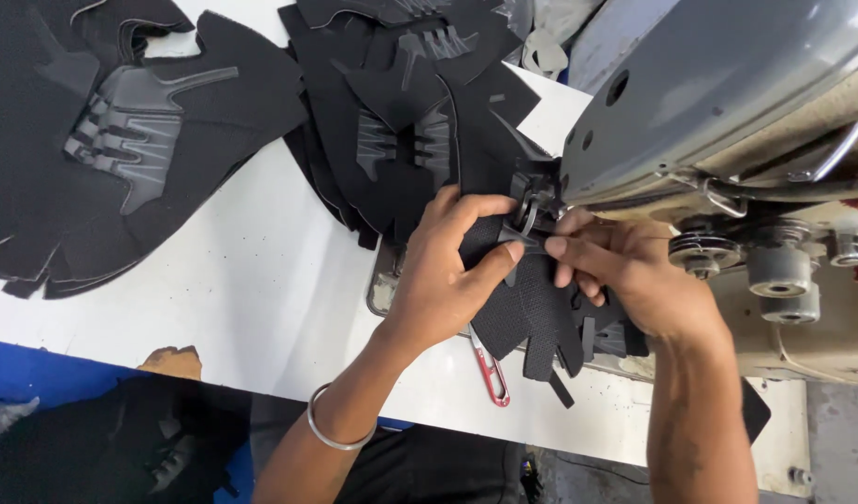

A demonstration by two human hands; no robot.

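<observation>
left hand (448,271): pinched black mesh piece (527,313) at its upper edge
right hand (625,275): gripped same edge, under sewing machine (718,103)
mesh piece: on white table (261,280), long axis 12-to-6, tabs toward 6
stacks (121,140): at 10 o'clock

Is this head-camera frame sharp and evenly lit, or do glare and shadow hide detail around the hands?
Head view: mostly sharp, even light. The white table is bright, nearly washed out; the black fabric piece between left hand and right hand loses texture. The grey sewing machine shows soft sheen. Edges bend slightly.
</observation>
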